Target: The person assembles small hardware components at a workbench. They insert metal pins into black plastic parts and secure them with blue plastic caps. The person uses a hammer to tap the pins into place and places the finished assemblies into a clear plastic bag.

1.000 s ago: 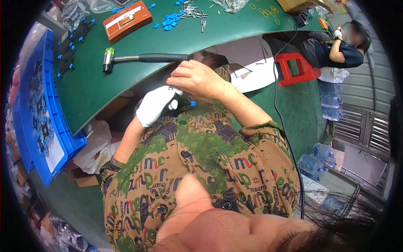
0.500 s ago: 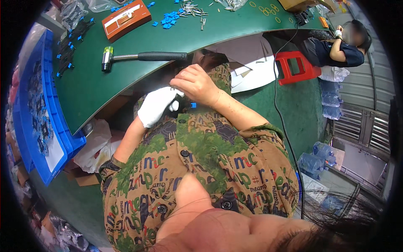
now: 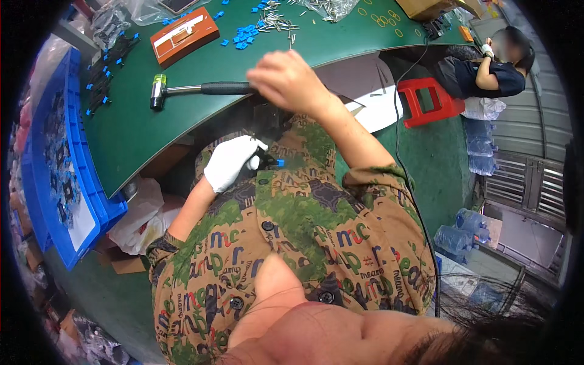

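Note:
My left hand [image 3: 233,163], in a white glove, is closed on a small black part with a blue clip [image 3: 280,163] at its right end, held low in front of my shirt. The fingers cover much of the part. My bare right hand [image 3: 286,80] is above the table's near edge, somewhat blurred, its fingers stretched out to the left and apparently holding nothing. Next to those fingers is the black grip of a mallet [image 3: 225,88]. The mallet lies on the green table, its yellow-and-black head [image 3: 158,92] pointing left.
Blue clips [image 3: 244,36] and metal pins [image 3: 277,23] lie loose near an orange-brown box [image 3: 184,36]. Black parts with blue clips [image 3: 104,79] line the table's left edge, beside a blue crate [image 3: 79,152]. A red stool [image 3: 426,100] and another person [image 3: 493,73] are at right.
My right hand has left the part at my left hand and moved up and away to the table's edge. My left hand has dropped slightly, still holding the part.

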### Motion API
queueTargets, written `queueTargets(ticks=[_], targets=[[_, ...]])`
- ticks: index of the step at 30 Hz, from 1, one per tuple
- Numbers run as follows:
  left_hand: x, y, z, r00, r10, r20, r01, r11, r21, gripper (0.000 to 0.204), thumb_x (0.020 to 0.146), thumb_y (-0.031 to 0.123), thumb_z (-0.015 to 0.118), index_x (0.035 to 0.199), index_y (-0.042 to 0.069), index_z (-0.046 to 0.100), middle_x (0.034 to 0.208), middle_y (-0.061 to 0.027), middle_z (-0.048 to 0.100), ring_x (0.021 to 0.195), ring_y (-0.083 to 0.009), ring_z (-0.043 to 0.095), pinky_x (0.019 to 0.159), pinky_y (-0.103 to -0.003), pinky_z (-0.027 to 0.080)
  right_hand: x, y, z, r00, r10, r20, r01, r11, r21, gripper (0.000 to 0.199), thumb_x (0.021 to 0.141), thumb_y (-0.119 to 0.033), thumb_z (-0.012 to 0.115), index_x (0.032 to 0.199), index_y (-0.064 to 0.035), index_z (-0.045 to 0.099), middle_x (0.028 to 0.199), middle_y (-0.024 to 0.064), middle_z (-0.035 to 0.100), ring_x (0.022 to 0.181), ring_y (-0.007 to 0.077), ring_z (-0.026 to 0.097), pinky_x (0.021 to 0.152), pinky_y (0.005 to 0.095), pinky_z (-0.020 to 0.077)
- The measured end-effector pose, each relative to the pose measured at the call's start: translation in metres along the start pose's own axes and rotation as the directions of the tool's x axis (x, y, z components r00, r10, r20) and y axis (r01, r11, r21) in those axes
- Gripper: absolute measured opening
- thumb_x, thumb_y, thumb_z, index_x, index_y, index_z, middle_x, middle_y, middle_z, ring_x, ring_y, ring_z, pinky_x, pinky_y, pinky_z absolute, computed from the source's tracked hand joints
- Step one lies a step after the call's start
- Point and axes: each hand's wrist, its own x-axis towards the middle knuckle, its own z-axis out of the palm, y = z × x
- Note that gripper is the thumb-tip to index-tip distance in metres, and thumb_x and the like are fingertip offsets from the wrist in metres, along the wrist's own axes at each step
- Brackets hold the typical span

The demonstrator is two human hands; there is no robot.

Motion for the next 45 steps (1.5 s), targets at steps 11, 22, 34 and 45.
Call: queueTargets(ticks=[11, 22, 34, 45], targets=[[-0.004, 0.005, -0.002, 0.998, 0.051, -0.029, -0.050, 0.998, 0.033, 0.033, 0.107, 0.025, 0.049, 0.108, 0.004, 0.074, 0.093, -0.0122, 0.068, 0.088, -0.0260, 0.066, 0.081, -0.035, 0.051, 0.029, 0.055, 0.037, 0.988, 0.150, -0.019, -0.149, 0.941, -0.303, 0.024, 0.089, -0.014, 0.065, 0.111, -0.0208, 0.075, 0.100, 0.0016, 0.065, 0.101, 0.0230, 0.063, 0.088, 0.0407, 0.0447], [0.006, -0.003, -0.004, 0.993, 0.095, 0.070, -0.102, 0.990, 0.095, 0.030, 0.106, 0.022, 0.049, 0.110, 0.005, 0.074, 0.096, -0.0121, 0.068, 0.089, -0.0269, 0.067, 0.081, -0.035, 0.051, -0.008, 0.073, -0.011, 0.995, 0.057, 0.086, -0.055, 0.998, -0.029, 0.029, 0.084, -0.004, 0.065, 0.107, -0.0191, 0.076, 0.110, -0.0022, 0.070, 0.112, 0.0221, 0.062, 0.094, 0.0388, 0.0460], [0.003, -0.015, 0.000, 0.997, 0.076, -0.019, -0.075, 0.996, 0.041, 0.031, 0.105, 0.023, 0.053, 0.106, 0.002, 0.076, 0.094, -0.0072, 0.068, 0.083, -0.0161, 0.061, 0.080, -0.030, 0.049, 0.020, 0.051, -0.006, 0.931, 0.279, 0.236, -0.227, 0.947, -0.227, 0.024, 0.096, -0.035, 0.066, 0.109, -0.0169, 0.075, 0.099, 0.0021, 0.069, 0.104, 0.0235, 0.067, 0.090, 0.0415, 0.0470], [0.006, -0.009, -0.001, 0.991, 0.134, 0.000, -0.134, 0.987, 0.087, 0.030, 0.105, 0.023, 0.054, 0.107, 0.002, 0.076, 0.096, -0.0089, 0.069, 0.087, -0.0172, 0.063, 0.083, -0.030, 0.050, 0.008, 0.069, -0.007, 0.958, 0.048, 0.281, -0.011, 0.991, -0.131, 0.026, 0.089, -0.016, 0.066, 0.113, -0.0226, 0.076, 0.104, 0.0022, 0.066, 0.106, 0.0230, 0.064, 0.091, 0.0417, 0.0474]])
